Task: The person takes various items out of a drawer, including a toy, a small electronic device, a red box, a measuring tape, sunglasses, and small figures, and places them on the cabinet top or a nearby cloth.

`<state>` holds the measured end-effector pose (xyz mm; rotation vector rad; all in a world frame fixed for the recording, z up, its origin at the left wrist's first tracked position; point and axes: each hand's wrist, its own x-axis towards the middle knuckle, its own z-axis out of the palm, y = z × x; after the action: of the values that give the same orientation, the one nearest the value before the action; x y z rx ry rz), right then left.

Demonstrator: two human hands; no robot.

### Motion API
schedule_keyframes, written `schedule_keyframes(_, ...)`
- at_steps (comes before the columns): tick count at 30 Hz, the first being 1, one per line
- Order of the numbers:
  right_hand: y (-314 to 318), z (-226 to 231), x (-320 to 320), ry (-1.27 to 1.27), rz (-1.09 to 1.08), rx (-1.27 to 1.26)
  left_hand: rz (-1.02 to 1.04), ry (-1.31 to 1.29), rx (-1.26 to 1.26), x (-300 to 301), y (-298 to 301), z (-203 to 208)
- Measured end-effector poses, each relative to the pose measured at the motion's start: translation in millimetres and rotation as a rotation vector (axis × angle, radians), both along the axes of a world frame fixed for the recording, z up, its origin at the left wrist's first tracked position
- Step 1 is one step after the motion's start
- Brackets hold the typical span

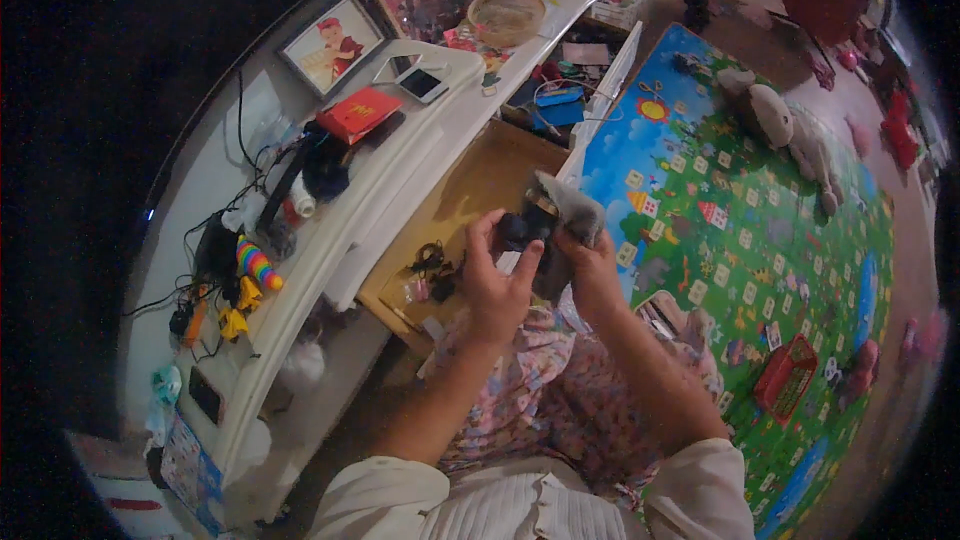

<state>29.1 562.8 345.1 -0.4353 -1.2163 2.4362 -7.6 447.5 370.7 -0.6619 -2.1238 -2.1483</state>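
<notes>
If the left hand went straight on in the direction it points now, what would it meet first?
Beyond the black object it holds, the left hand would probably first meet the grey cloth in the right hand, though depth there is unclear.

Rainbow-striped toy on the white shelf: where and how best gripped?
Pinch the rainbow-striped toy across its middle, probably from the picture's right: its long, banded body lies slanted, dark clutter crowds its left, and its right side faces the front edge of the white shelf.
</notes>
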Motion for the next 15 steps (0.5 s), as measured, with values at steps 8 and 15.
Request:
schedule_keyframes(8, -14.6, 5.1, -0.4, 0.117, 0.003, 0.154, 0.097, 0.314, -0.461, -2.7, -2.2, -18.3)
schedule_keyframes(15, 16.6, -10.1, -11.5, -0.140, 0.067, -0.108, -0.141, -0.258, 0.051, -9.2, -29.7, -2.8)
